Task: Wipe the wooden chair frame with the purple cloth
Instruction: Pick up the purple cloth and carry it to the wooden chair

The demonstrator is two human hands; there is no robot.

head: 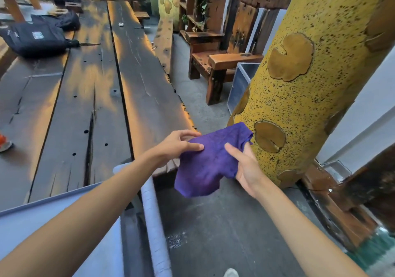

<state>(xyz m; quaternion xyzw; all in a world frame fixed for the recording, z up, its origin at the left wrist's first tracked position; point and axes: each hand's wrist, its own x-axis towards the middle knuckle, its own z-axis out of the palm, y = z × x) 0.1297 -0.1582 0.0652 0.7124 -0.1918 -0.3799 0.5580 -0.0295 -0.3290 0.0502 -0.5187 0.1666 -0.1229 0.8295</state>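
Nearest, two bare forearms reached out above the concrete floor [224, 223]. The left hand [175, 146] pinched the purple cloth [211, 161] by its left edge, thumb on top. The right hand [245, 167] held its right side, fingers curled beneath. The wooden chair [222, 63] stood well beyond, far right, beside the long worktop [89, 88].

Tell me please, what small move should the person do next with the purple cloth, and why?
Probably step toward the wooden chair while gathering the purple cloth into one hand. Both the left hand and the right hand hold the cloth spread in the air over the floor, and the chair stands farther ahead beside the yellow pillar, untouched by the cloth.
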